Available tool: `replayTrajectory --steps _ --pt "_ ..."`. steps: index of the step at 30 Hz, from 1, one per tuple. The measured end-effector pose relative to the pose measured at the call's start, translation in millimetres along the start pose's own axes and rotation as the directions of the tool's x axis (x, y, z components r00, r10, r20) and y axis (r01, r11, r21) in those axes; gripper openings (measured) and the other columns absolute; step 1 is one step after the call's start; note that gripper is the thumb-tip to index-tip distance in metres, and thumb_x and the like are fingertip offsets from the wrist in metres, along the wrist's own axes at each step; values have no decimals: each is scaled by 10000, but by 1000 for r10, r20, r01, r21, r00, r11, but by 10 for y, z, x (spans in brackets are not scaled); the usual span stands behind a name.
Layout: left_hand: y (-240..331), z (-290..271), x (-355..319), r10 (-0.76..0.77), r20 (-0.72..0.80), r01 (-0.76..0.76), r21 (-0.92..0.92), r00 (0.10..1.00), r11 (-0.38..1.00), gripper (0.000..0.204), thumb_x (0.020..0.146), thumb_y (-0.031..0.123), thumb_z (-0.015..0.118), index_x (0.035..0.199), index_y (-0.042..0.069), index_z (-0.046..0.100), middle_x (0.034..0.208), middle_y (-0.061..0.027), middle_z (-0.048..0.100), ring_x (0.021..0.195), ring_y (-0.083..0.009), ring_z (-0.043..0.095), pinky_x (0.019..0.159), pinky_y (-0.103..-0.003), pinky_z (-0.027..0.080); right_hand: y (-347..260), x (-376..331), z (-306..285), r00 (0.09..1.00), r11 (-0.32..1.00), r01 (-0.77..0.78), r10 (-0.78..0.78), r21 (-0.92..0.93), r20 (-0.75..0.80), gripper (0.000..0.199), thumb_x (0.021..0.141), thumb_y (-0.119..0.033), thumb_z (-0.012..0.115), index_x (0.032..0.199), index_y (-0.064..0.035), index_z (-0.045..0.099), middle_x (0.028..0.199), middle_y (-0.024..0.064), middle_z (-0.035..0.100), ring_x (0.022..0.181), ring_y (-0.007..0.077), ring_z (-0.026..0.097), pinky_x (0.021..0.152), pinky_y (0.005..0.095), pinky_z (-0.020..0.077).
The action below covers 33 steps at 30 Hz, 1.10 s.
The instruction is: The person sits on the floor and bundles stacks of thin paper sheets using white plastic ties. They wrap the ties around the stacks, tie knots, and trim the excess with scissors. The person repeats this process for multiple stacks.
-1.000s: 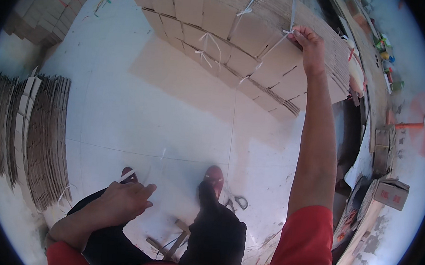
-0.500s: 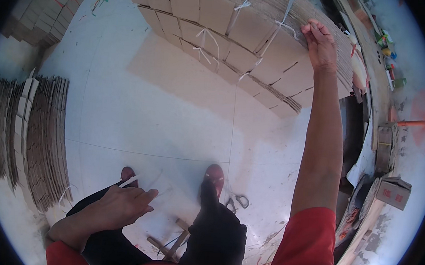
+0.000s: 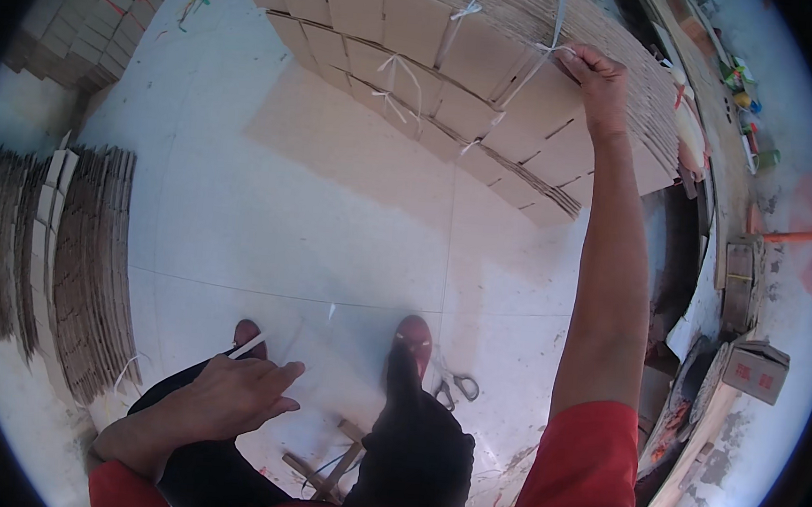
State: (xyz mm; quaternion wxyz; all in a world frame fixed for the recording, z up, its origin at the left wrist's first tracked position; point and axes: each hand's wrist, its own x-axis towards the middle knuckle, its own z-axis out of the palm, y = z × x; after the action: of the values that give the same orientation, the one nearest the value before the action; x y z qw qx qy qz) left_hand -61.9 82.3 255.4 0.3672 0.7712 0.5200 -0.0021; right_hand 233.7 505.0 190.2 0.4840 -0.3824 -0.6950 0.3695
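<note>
While the right hand (image 3: 599,79), fingers pinched on pale plastic strapping (image 3: 542,60) atop the bundled brown cardboard stack (image 3: 492,99), reaches to one o'clock, the left hand (image 3: 231,397), fingers loosely together, holds a white strap end (image 3: 247,345) at seven o'clock.

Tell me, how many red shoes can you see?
2. One red shoe is on the floor near the left hand; the other red shoe is beside the scissors.

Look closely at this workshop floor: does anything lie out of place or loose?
Yes. A pair of scissors lies loose on the floor beside the right shoe, and wooden sticks lie crossed near the feet, where someone could step on them.
</note>
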Motion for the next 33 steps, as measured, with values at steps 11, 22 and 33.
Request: replayTrajectory --steps 11,22,33 --pt "1 -6 -51 -19 -27 18 -34 999 999 423 784 252 658 1122 41 515 723 -77 596 636 -246 613 518 -361 475 -301 58 73 957 920 -259 285 295 -47 87 773 -48 619 805 12 674 766 68 664 732 140 603 734 246 467" --pt "8 -16 -180 62 -181 -71 -46 982 996 288 815 182 621 1038 28 523 669 -55 582 603 -237 590 522 -355 456 -410 132 0 939 927 -325 292 190 181 199 780 -132 617 909 7 677 897 71 667 837 149 591 795 262 446" --pt "79 -19 -499 -235 -648 23 -318 724 948 358 791 -10 554 1143 35 502 849 -162 620 770 -306 627 668 -374 497 -2421 -2066 1348 149 865 -483 232 -135 961 296 837 -304 617 823 -9 638 719 22 597 653 94 558 567 245 460"
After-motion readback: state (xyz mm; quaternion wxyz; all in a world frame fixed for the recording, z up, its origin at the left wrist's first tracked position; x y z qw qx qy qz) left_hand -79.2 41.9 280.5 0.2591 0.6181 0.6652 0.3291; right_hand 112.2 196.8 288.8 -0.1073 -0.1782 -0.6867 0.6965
